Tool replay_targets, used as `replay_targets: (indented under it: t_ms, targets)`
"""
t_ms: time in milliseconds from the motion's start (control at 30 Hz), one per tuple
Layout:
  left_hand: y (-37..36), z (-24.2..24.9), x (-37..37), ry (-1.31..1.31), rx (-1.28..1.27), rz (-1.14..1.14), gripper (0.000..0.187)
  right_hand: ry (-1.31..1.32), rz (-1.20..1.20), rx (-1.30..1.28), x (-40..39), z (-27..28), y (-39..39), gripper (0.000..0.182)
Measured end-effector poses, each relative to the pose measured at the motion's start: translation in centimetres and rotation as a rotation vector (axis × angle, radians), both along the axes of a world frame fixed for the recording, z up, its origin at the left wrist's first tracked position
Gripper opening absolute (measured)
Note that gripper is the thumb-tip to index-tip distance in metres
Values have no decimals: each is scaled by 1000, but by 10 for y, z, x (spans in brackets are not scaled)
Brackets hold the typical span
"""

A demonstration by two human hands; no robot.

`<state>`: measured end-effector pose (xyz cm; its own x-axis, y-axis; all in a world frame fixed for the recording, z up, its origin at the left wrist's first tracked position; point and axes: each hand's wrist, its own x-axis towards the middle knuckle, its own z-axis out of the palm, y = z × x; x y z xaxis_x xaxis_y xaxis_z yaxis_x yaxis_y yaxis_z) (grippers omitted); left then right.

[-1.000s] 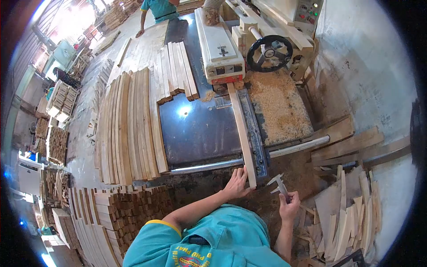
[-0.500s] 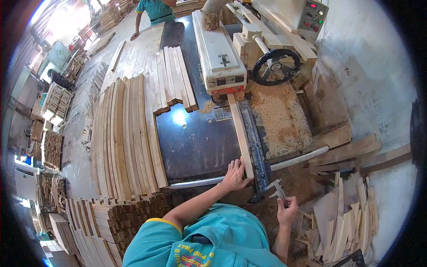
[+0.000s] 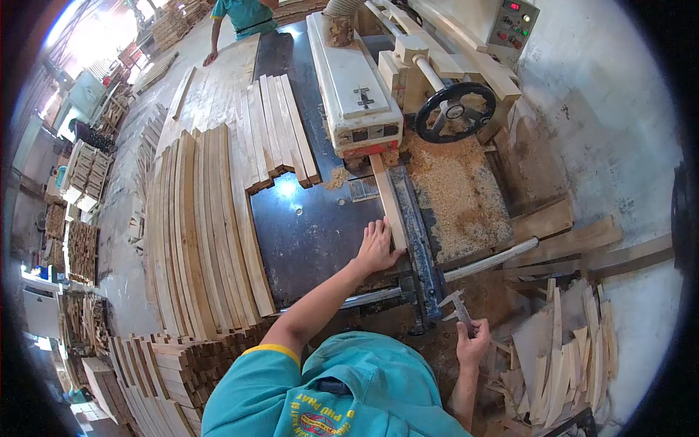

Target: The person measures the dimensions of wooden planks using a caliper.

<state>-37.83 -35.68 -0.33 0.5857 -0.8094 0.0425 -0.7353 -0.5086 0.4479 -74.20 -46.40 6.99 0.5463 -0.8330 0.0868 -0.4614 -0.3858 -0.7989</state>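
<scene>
Wood strip (image 3: 387, 200) lies flat on the dark machine table (image 3: 313, 233), running lengthwise along the metal fence (image 3: 419, 233), with its far end under the cream-coloured machine head (image 3: 353, 84). We judge it light and stiff: a narrow sawn length, thin enough to flex a little if lifted from one end alone, with dry, rough faces that should not slip under the palm. Sharp edges and splinters are the likelier hazard. We judge the sound hold to be flat pressure on the near end and along the side edge, well away from the head.

Our left hand (image 3: 377, 246) rests open on the table, fingers spread, with the fingertips against the near end and side of the strip; it presses and does not clasp. Our right hand (image 3: 472, 344) is closed around a caliper (image 3: 457, 306), held low beside the table's front edge and well apart from the strip.

Sawdust (image 3: 455, 182) lies heaped to the right of the fence, below the black handwheel (image 3: 457, 109). Stacked boards (image 3: 211, 218) cover the left side of the table. Offcuts (image 3: 568, 357) lie piled on the floor to the right. A second person (image 3: 244, 14) stands at the far end, one hand on the boards.
</scene>
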Motion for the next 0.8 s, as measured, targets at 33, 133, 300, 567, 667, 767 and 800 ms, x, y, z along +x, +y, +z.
replay_targets:
  t_ms: [33,133,300,567,667,767,800]
  targets:
    - [-2,-2,9,-15,-7,-1,102,-21,-16,37,2,4,3,46]
    - [-10,-5,33,-28,-3,8,102,-9,2,-69,-3,1,7,46]
    - [-21,-11,78,1,21,17,102,-9,-70,31,-3,16,28,50]
    - [-43,-24,134,111,-126,143,92,75,-121,-43,1,24,60,47]
    - [-37,-12,145,178,-200,176,81,126,-147,-121,-1,22,71,50]
    - [-22,-21,166,236,-217,221,71,131,-140,-146,0,25,80,46]
    - [-13,-26,176,233,-242,254,67,125,-158,-153,1,26,83,46]
